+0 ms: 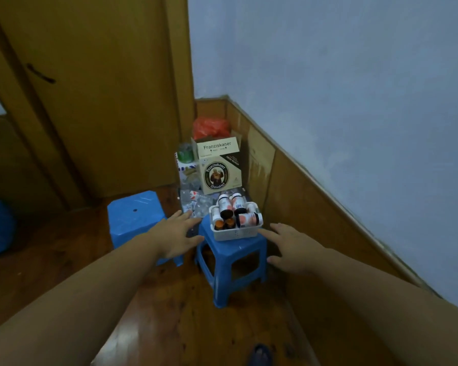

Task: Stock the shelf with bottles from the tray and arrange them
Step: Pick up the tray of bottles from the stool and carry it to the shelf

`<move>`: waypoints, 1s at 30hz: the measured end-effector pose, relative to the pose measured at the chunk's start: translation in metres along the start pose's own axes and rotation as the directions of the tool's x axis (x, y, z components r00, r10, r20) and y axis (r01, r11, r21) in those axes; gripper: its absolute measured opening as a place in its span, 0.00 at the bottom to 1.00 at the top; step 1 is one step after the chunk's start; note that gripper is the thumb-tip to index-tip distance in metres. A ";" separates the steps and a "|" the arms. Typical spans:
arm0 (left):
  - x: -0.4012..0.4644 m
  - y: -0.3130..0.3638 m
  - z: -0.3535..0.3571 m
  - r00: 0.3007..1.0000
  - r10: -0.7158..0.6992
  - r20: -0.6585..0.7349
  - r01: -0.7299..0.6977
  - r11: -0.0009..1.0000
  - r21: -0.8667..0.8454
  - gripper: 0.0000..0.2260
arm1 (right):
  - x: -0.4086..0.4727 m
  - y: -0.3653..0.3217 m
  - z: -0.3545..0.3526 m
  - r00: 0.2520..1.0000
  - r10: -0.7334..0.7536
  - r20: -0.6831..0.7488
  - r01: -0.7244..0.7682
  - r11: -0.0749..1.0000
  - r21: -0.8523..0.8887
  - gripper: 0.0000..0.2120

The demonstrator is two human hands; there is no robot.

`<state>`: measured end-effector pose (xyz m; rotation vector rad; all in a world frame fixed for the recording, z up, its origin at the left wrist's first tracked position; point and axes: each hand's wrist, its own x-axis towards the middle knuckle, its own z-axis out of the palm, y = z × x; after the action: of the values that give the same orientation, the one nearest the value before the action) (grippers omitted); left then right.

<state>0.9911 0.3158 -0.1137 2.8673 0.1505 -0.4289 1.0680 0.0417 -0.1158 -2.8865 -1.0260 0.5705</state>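
Note:
A white perforated tray (236,233) stands on a small blue stool (232,260) in the room's corner. Several bottles (226,207) with white labels and dark caps lie and stand inside it, along with small amber ones (224,223). My left hand (179,233) reaches forward with straight fingers, just left of the tray and apart from it. My right hand (291,247) stretches out with spread fingers just right of the tray, holding nothing. No shelf is in view.
A second blue stool (134,215) stands to the left. Behind the tray sit a Franziskaner cardboard box (218,167), an orange bag (210,126) and clear plastic packaging (196,202). A wooden door (95,101) and a wood-panelled wall (288,186) enclose the corner.

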 end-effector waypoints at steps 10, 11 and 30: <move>0.159 -0.013 0.018 0.980 -0.110 0.167 0.131 0.984 -0.124 0.32 | 0.189 0.078 -0.020 0.998 0.018 0.064 -0.044 0.895 0.444 0.38; 0.169 -0.016 0.022 0.976 -0.111 0.189 0.138 0.981 -0.134 0.32 | 0.202 0.083 -0.021 0.998 0.012 0.064 -0.038 0.899 0.436 0.38; 0.412 -0.092 0.124 0.786 -0.431 0.443 0.523 0.082 -0.848 0.04 | 0.414 0.201 0.082 0.740 0.564 0.366 -0.621 0.364 0.694 0.28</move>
<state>1.3361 0.4006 -0.3724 1.4391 1.0073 -0.3524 1.4573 0.1305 -0.3581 -2.2701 0.3650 0.8579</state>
